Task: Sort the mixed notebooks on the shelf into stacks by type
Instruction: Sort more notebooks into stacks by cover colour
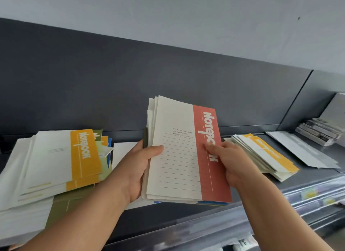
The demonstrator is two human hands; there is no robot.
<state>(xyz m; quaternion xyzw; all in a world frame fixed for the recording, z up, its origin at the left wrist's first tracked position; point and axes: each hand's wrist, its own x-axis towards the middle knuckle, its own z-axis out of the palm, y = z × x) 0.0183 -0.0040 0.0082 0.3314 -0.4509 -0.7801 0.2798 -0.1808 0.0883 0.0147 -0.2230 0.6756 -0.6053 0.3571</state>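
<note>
Just above the shelf [313, 176], a bundle of notebooks [179, 157] is held with its long axis running away from the person, the top cover's red band along the right side. The left hand [138, 168] has its fingers grasping the bundle's left edge, and the right hand [231, 163] has its fingers pinching the red band. A yellow-banded stack [56, 161] lies left of the bundle and another stack [265, 155] lies to its right.

My left hand [138, 168] and right hand [229, 163] grip a bundle of notebooks [177, 157], cream and lined, with a red-banded notebook [211, 168] on top. To its left, a loose mixed pile [56, 161] sprawls on the shelf [306, 178], topped yellow over green and blue. To the right lies a flat yellow-banded stack [265, 155].
</note>
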